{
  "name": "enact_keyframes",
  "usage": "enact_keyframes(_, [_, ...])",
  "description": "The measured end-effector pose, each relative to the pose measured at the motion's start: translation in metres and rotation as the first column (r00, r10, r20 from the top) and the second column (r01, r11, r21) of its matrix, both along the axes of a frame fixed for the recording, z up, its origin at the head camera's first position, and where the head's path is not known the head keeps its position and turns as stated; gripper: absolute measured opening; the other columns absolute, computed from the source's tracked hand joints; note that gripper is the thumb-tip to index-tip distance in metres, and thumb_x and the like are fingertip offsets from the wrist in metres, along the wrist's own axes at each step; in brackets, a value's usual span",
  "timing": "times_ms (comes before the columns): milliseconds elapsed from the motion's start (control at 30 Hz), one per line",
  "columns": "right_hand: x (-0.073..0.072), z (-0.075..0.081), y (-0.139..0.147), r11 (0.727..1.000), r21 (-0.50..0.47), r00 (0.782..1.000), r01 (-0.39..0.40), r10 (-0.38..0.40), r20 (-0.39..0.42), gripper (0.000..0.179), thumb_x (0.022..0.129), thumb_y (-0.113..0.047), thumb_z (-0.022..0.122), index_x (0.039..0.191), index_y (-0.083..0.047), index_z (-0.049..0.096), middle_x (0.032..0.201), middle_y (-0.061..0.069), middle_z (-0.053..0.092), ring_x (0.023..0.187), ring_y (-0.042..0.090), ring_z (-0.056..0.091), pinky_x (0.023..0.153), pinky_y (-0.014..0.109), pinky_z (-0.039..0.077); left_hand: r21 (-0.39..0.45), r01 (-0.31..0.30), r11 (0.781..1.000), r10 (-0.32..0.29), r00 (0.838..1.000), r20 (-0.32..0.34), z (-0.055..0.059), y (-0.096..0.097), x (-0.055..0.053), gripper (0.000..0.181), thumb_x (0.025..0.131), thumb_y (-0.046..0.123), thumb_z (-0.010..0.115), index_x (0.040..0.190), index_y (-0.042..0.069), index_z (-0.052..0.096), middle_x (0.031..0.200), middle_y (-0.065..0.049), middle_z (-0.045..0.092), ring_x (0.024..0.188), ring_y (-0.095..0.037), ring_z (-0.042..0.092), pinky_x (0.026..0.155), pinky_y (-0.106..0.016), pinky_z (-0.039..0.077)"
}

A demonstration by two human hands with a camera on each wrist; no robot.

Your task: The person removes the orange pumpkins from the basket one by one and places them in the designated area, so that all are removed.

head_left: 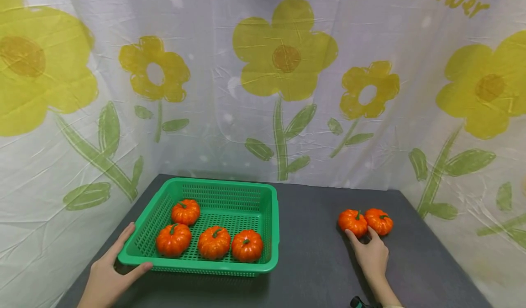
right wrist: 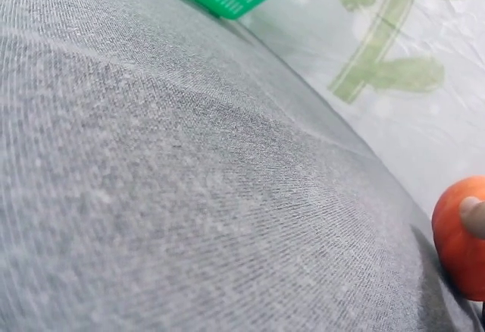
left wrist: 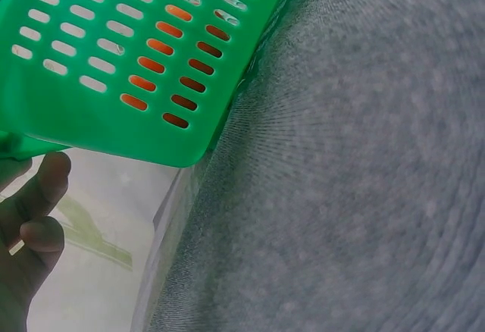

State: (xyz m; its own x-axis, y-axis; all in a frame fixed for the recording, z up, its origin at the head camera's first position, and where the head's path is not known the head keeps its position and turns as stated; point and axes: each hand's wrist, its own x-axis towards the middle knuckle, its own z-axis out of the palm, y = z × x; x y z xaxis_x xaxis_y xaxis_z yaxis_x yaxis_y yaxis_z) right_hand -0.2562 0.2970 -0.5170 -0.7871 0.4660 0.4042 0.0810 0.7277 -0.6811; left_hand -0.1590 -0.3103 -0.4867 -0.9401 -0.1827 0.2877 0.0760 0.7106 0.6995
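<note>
Where my right hand (head_left: 371, 255) is: at the near side of a glossy orange, ribbed, squat pumpkin (head_left: 351, 222) with a green stem, my thumb and forefinger pinching it from either flank.
Pumpkin's place: towards the right of the dark grey, cloth-covered table (head_left: 312, 235), right beside a second glossy orange pumpkin (head_left: 379, 222).
Stem and axis: the pinched one's stem points up, leaning slightly right; its body is wider than tall. Its neighbour's stem points right.
Left hand (head_left: 107, 271): fingers loose and outstretched, spread about the near left corner of a green, rectangular plastic basket (head_left: 226, 183) with slotted walls.
Basket load: four more orange pumpkins (head_left: 214, 242), along the left and near sides; the basket's long axis runs left to right.
Edges: the table's far edge meets a white curtain (head_left: 222, 130) printed with yellow flowers; its right edge slants past the pair.
Room: a broad stretch of cloth between basket and pair.
Left wrist view: orange showing through the slots, and my bent finger at the rim.
Right wrist view: my fingertip on the pumpkin's smooth side, and the cloth's fine ribbed weave.
</note>
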Motion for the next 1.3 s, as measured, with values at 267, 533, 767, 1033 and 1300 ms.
enact_keyframes(267, [0.001,0.002,-0.001,1.000,-0.005,1.000,-0.002,0.002,0.020,0.082,0.089,-0.041,0.086,0.138,0.019,0.058,0.127,0.040,0.064,0.113,0.062,0.061,0.096,0.072,0.048,-0.005,-0.011,1.000,0.011,1.000,-0.021,-0.003,-0.001,0.000,0.108,0.086,0.038,0.090,0.170,0.039,0.022,0.157,0.042,0.017,0.137,-0.058,0.047,0.095,-0.076,0.048])
enact_keyframes(533, [0.001,0.003,-0.002,1.000,-0.013,1.000,-0.005,0.005,0.004,0.084,0.087,-0.040,0.088,0.138,0.019,0.058,0.127,0.039,0.065,0.116,0.061,0.061,0.099,0.072,0.048,-0.003,-0.011,1.000,0.011,1.000,-0.013,-0.004,-0.002,-0.001,0.109,0.086,0.039,0.090,0.170,0.038,0.022,0.159,0.038,0.018,0.136,-0.057,0.049,0.095,-0.075,0.048])
enact_keyframes(767, [0.001,0.000,-0.002,1.000,-0.017,0.999,0.001,-0.002,-0.035,0.079,0.086,-0.036,0.090,0.135,0.018,0.060,0.127,0.038,0.066,0.116,0.060,0.061,0.098,0.071,0.048,-0.004,-0.007,1.000,0.007,1.000,-0.009,-0.004,-0.002,-0.001,0.109,0.086,0.039,0.090,0.171,0.037,0.022,0.159,0.036,0.018,0.137,-0.058,0.048,0.095,-0.076,0.047])
enact_keyframes(1033, [0.003,0.003,-0.006,1.000,0.006,0.991,-0.002,0.003,-0.134,0.075,0.082,-0.029,0.094,0.134,0.016,0.062,0.126,0.036,0.068,0.115,0.057,0.064,0.098,0.069,0.050,-0.004,-0.007,1.000,0.007,1.000,-0.006,-0.002,-0.001,-0.001,0.108,0.087,0.039,0.090,0.171,0.036,0.022,0.166,0.027,0.019,0.136,-0.058,0.048,0.095,-0.076,0.047])
enact_keyframes(1300, [0.004,0.019,-0.016,0.999,0.038,0.982,-0.015,0.022,-0.189,0.072,0.084,-0.026,0.092,0.136,0.013,0.063,0.127,0.034,0.068,0.115,0.055,0.064,0.095,0.069,0.051,-0.010,0.007,1.000,-0.007,1.000,0.019,-0.002,-0.003,-0.001,0.109,0.088,0.040,0.088,0.172,0.033,0.019,0.174,-0.008,0.024,0.138,-0.060,0.046,0.094,-0.080,0.045])
